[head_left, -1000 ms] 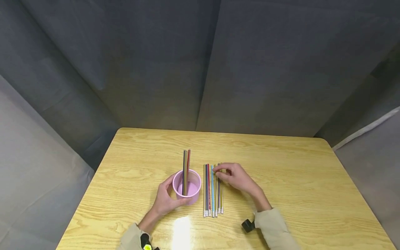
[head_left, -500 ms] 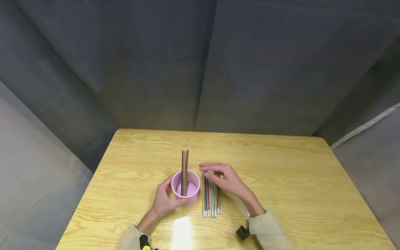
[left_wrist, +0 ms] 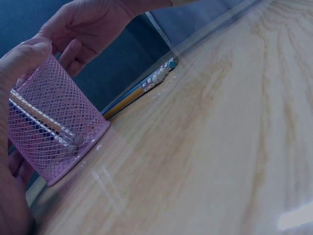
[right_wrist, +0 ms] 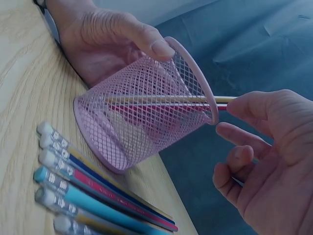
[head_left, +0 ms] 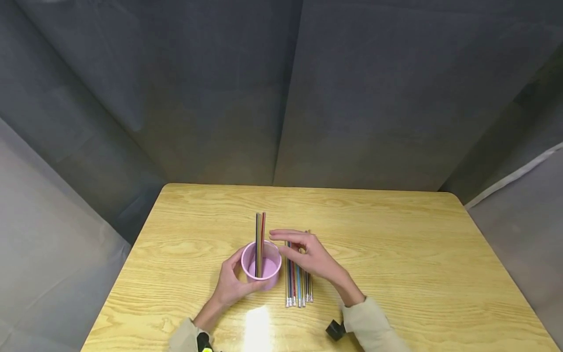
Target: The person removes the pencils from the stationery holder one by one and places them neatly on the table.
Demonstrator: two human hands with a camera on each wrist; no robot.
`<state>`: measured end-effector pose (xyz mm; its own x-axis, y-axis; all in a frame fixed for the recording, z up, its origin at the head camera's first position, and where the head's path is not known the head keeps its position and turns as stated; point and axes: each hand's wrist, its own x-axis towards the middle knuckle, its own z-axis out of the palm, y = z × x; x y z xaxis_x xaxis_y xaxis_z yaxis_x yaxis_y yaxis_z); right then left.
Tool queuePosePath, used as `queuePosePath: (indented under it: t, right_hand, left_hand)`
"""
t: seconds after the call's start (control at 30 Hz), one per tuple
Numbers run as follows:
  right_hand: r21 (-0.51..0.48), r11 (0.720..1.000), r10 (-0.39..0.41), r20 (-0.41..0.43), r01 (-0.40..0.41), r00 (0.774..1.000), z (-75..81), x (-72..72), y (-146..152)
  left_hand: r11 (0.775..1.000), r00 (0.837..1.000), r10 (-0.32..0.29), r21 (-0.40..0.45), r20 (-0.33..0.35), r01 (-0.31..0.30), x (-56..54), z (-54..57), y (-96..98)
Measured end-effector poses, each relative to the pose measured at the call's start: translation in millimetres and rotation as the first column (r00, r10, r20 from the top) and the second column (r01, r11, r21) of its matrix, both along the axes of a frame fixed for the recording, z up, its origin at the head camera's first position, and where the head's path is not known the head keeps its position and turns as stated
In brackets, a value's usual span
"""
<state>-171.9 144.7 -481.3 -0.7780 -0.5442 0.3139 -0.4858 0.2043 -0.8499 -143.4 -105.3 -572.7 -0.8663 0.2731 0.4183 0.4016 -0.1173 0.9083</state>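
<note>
A pink mesh pencil cup (head_left: 273, 282) stands on the wooden table, gripped around its side by my left hand (head_left: 232, 284), thumb at the near rim in the left wrist view. Several pencils (head_left: 260, 234) lean upright inside it, blue, gold and red. My right hand (head_left: 310, 254) hovers over the cup's right rim, thumb and fingers apart and pointing at the standing pencils. In the right wrist view its thumb (right_wrist: 249, 104) overlaps the upper part of those pencils. Under the right hand lies a row of loose pencils (head_left: 293, 291), eraser ends toward me, their middles partly hidden.
The wooden table (head_left: 418, 254) extends far to both sides. Dark grey cloth (head_left: 220, 98) hangs behind its far edge, and lighter cloth (head_left: 44, 244) hangs at the left. A bright reflection shows on the tabletop near the front.
My right hand has moved left from over the row of pencils to the cup's rim. The left hand and the cup keep their place, and the pencils still lie in their row.
</note>
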Motion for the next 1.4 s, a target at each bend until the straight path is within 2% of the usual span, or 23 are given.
queuePosePath:
  t: [0.23, 0.4, 0.47, 0.63, 0.7, 0.8, 1.07, 1.2, 1.4]
  right_hand:
    - [0.024, 0.998, 0.057, 0.028, -0.057, 0.998, -15.1, -0.2, -8.6]
    - [0.025, 0.996, 0.089, 0.046, -0.09, 0.995, -19.3, 2.4, -13.2]
    - [0.028, 0.995, 0.089, 0.055, -0.091, 0.995, -8.7, 7.5, -15.5]
    - [0.045, 0.996, 0.079, 0.061, -0.082, 0.995, -7.0, 10.4, -18.0]
    - [0.05, 0.996, 0.071, 0.052, -0.073, 0.996, -18.4, 6.7, -16.8]
    - [0.047, 0.997, 0.062, 0.034, -0.064, 0.997, -20.8, 5.7, -15.8]
    - [0.036, 0.997, 0.064, 0.039, -0.065, 0.997, -16.0, 5.2, -14.0]
    - [0.038, 0.998, 0.055, 0.015, -0.056, 0.998, -13.0, 5.8, -14.4]
    - [0.044, 0.998, 0.047, -0.003, -0.047, 0.999, 7.4, 12.9, -16.2]
  left_hand:
    - [1.0, 1.0, 0.004, -0.017, -0.005, -0.004, 0.5, 0.2, -0.8]
    - [1.0, 1.0, 0.008, -0.029, 0.013, -0.008, 2.0, 2.5, -1.6]
    - [0.999, 1.0, 0.008, -0.032, 0.018, -0.007, 2.3, 3.1, -1.7]
    - [0.999, 1.0, 0.01, -0.031, 0.015, -0.009, 2.6, 1.1, -2.1]
    - [0.999, 1.0, 0.01, -0.031, 0.008, -0.01, 2.6, 0.3, -2.1]
    - [0.999, 1.0, 0.01, -0.03, -0.002, -0.01, 2.4, 0.0, -1.7]
    - [1.0, 1.0, 0.013, -0.022, 0.012, -0.013, 1.2, 0.8, -0.5]
    - [0.999, 1.0, 0.016, -0.029, 0.006, -0.015, 0.4, -0.9, -0.7]
    - [1.0, 1.0, 0.01, -0.027, -0.013, -0.01, -0.6, -2.1, -1.0]
